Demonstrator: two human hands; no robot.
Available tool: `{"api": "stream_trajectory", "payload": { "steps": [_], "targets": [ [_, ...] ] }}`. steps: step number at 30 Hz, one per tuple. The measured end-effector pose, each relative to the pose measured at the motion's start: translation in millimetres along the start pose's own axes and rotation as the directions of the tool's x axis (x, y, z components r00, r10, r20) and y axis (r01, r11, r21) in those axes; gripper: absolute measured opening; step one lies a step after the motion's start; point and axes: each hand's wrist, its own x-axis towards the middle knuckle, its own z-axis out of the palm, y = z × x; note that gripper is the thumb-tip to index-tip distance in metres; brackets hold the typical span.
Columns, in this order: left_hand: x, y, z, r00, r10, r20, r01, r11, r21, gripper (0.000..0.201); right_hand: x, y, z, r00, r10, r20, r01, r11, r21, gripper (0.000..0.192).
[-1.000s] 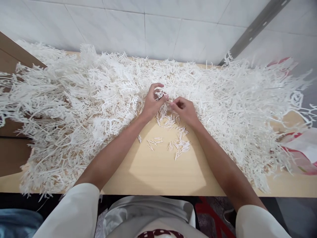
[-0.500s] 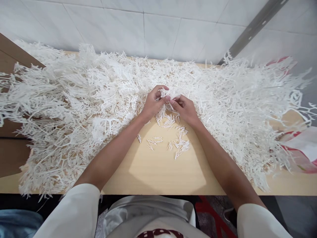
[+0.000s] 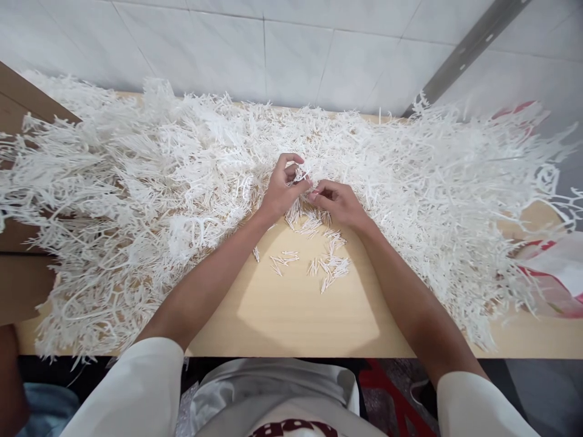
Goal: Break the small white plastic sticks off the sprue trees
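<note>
My left hand (image 3: 285, 188) has its fingers curled round a small white branched plastic piece (image 3: 300, 175), held between thumb and fingers. Close against it on the right, my right hand (image 3: 337, 199) is closed in a pinch, thumb against forefinger. What sits in that pinch is too small to make out. Both hands are just above the near edge of a wide heap of white branched plastic strands (image 3: 200, 158). Below them, short loose white sticks (image 3: 334, 265) lie scattered on the wooden tabletop (image 3: 291, 318).
Brown cardboard (image 3: 22, 288) stands at the left end of the heap. A red and white plastic bag (image 3: 553, 273) lies at the right. Behind the table is a tiled wall (image 3: 296, 57) with a slanting metal bar (image 3: 464, 57). Another person's arm (image 3: 10, 382) shows at lower left.
My right hand has shifted slightly down and left, its fingers drawn in more. My left hand's forefinger has lifted a little. Another person's arm has come into view at lower left.
</note>
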Motion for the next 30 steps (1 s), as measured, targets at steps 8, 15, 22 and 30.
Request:
{"api": "stream_trajectory", "payload": {
  "steps": [8, 15, 22, 30],
  "targets": [
    [12.7, -16.7, -9.3, 0.956, 0.147, -0.254, -0.119, 0.985, 0.126, 0.027, -1.8, 5.0, -3.8, 0.996, 0.03, 0.083, -0.033, 0.999, 0.038, 0.031],
    [14.1, -19.3, -9.6, 0.959, 0.284, 0.025, -0.282, 0.931, 0.234, 0.032, -1.8, 2.0, 1.9, 0.984, 0.08, -0.161, -0.054, 0.986, 0.156, 0.046],
    [10.9, -16.7, -6.8, 0.937, 0.324, 0.132, -0.349, 0.891, 0.29, 0.05, 5.3, 7.0, 7.0, 0.958, 0.119, -0.263, -0.07, 0.98, 0.187, 0.044],
    [11.9, -17.6, -8.1, 0.941, 0.307, 0.141, -0.336, 0.897, 0.287, 0.048, 6.8, 16.4, 5.7, 0.974, 0.048, -0.219, -0.02, 0.991, 0.129, 0.041]
  ]
}}
